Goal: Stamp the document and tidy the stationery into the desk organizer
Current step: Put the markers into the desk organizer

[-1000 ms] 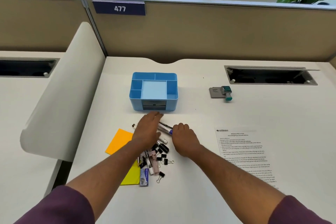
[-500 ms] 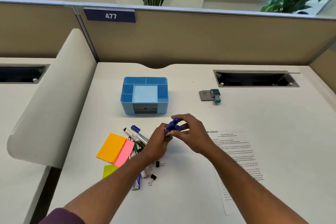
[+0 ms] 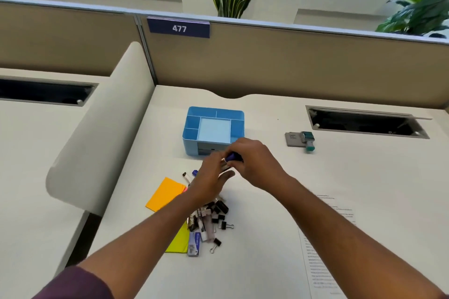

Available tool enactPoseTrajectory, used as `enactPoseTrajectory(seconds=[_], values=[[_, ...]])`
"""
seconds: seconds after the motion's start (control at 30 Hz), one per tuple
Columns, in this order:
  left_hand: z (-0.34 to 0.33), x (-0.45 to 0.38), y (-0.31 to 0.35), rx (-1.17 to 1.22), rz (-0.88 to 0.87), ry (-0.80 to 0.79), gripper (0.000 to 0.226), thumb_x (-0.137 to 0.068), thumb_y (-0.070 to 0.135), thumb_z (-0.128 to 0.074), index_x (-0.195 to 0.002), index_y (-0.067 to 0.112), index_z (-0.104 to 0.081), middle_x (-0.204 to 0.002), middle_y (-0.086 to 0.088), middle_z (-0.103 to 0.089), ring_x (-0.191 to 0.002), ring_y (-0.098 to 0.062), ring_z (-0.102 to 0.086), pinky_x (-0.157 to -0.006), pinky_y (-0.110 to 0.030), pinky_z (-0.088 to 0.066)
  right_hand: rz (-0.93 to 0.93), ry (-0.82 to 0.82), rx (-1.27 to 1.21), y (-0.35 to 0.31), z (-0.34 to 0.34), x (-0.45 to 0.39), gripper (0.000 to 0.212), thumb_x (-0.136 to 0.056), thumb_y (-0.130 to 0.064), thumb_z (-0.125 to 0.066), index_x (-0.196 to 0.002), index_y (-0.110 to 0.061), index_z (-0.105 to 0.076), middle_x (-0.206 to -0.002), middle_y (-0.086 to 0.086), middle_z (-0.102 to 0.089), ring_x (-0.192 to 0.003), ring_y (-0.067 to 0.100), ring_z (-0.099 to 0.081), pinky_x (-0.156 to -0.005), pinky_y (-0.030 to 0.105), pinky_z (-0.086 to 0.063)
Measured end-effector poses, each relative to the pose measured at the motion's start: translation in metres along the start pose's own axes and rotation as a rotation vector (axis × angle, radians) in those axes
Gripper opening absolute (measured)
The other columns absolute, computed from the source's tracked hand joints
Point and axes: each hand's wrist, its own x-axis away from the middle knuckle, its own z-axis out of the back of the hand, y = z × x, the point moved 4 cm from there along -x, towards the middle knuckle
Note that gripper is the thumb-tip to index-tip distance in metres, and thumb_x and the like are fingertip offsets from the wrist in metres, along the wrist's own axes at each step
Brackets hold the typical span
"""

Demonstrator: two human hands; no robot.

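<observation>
Much of the white surface lies bare: a wide stretch runs from the hands toward the near edge, and another between the organizer and the stamp. Its left edge meets a rounded white divider panel; the far edge butts against a tan partition carrying a plate marked 477. A dark cable slot is cut in at far right.

Near the right edge lies the printed document, flat, part of it under the right forearm.

The blue desk organizer stands at centre, well in from every edge; a pale square pad fills its middle compartment, and the side compartments look empty.

Both hands meet just in front of it. The right hand has fingers curled around purple-capped markers; the left hand touches the same bundle, fingers bent, its grip blurred.

Sticky notes, orange and yellow, sit to the left.

The stamp rests on its grey pad to the right.

Binder clips, pens and a staple box are heaped under the left forearm.
</observation>
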Motion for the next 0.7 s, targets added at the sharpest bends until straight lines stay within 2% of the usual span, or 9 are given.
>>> enactPoseTrajectory(seconds=[0.1,0.23,0.3,0.33,0.4,0.5,0.57,0.63,0.7], values=[[0.031,-0.012,-0.004,-0.238,0.016,0.207,0.073,-0.087,0.029,-0.073,-0.146,0.012,-0.032,-0.144,-0.007,-0.039,-0.131,-0.017,-0.039,-0.108,-0.03,-0.037,-0.003,0.124,-0.044,-0.003,0.017,-0.031,0.018,-0.086,-0.01,-0.077,-0.102,-0.018,-0.075,-0.098,-0.001,-0.07,-0.086,0.013,-0.061,-0.08,0.028,-0.055],[0.069,-0.033,-0.022,-0.38,0.162,0.368,0.076,-0.089,0.028,-0.071,-0.148,0.01,-0.026,-0.151,-0.01,-0.029,-0.139,-0.024,-0.027,-0.114,-0.034,-0.029,-0.001,0.271,-0.086,-0.005,0.027,-0.073,0.018,-0.085,-0.008,-0.077,-0.1,-0.017,-0.076,-0.096,0.0,-0.071,-0.082,0.009,-0.059,-0.076,0.016,-0.049],[0.078,-0.04,-0.039,-0.43,0.265,0.348,0.077,-0.092,0.028,-0.068,-0.151,0.01,-0.023,-0.158,-0.009,-0.024,-0.145,-0.024,-0.023,-0.117,-0.036,-0.026,0.001,0.306,-0.095,-0.007,0.023,-0.091,0.017,-0.086,-0.007,-0.076,-0.101,-0.014,-0.076,-0.097,0.002,-0.072,-0.08,0.007,-0.057,-0.074,0.009,-0.043],[0.081,-0.042,-0.047,-0.453,0.304,0.32,0.077,-0.093,0.029,-0.066,-0.153,0.01,-0.021,-0.161,-0.008,-0.02,-0.148,-0.024,-0.021,-0.118,-0.038,-0.025,0.001,0.31,-0.093,-0.008,0.019,-0.099,0.016,-0.087,-0.006,-0.075,-0.102,-0.013,-0.076,-0.098,0.002,-0.072,-0.08,0.007,-0.057,-0.074,0.009,-0.044],[0.082,-0.042,-0.062,-0.485,0.337,0.258,0.079,-0.093,0.032,-0.065,-0.154,0.011,-0.018,-0.163,-0.007,-0.017,-0.151,-0.025,-0.017,-0.121,-0.04,-0.025,0.013,0.301,-0.078,-0.011,0.008,-0.112,0.015,-0.088,-0.005,-0.074,-0.102,-0.011,-0.076,-0.099,0.004,-0.072,-0.081,0.007,-0.056,-0.074,0.016,-0.05],[0.077,-0.036,-0.069,-0.505,0.336,0.209,0.084,-0.093,0.035,-0.064,-0.156,0.011,-0.014,-0.164,-0.006,-0.015,-0.152,-0.024,-0.013,-0.123,-0.04,-0.021,0.045,0.273,-0.036,-0.013,-0.01,-0.127,0.015,-0.09,-0.004,-0.073,-0.103,-0.009,-0.075,-0.102,0.007,-0.071,-0.081,0.01,-0.058,-0.071,0.015,-0.048],[0.074,-0.032,-0.071,-0.51,0.336,0.199,0.087,-0.094,0.036,-0.063,-0.157,0.011,-0.008,-0.166,-0.005,-0.008,-0.153,-0.024,-0.008,-0.123,-0.04,-0.018,0.065,0.239,0.004,-0.013,-0.02,-0.135,0.015,-0.091,-0.005,-0.073,-0.105,-0.01,-0.073,-0.104,0.007,-0.07,-0.084,0.016,-0.064,-0.074,0.026,-0.057],[0.072,-0.03,-0.071,-0.519,0.338,0.192,0.089,-0.094,0.038,-0.062,-0.157,0.012,-0.005,-0.167,-0.004,-0.004,-0.153,-0.023,-0.004,-0.124,-0.041,-0.017,0.07,0.173,0.062,-0.014,-0.029,-0.141,0.019,-0.091,-0.006,-0.073,-0.109,-0.011,-0.072,-0.108,0.008,-0.069,-0.088,0.021,-0.067,-0.077,0.031,-0.059],[0.071,-0.031,-0.072,-0.527,0.345,0.181,0.09,-0.094,0.039,-0.061,-0.158,0.013,-0.003,-0.167,-0.003,-0.002,-0.153,-0.023,-0.002,-0.124,-0.041,-0.017,0.057,0.094,0.096,-0.014,-0.035,-0.145,0.026,-0.09,-0.005,-0.073,-0.115,-0.011,-0.071,-0.113,0.009,-0.067,-0.095,0.023,-0.067,-0.081,0.031,-0.059]])
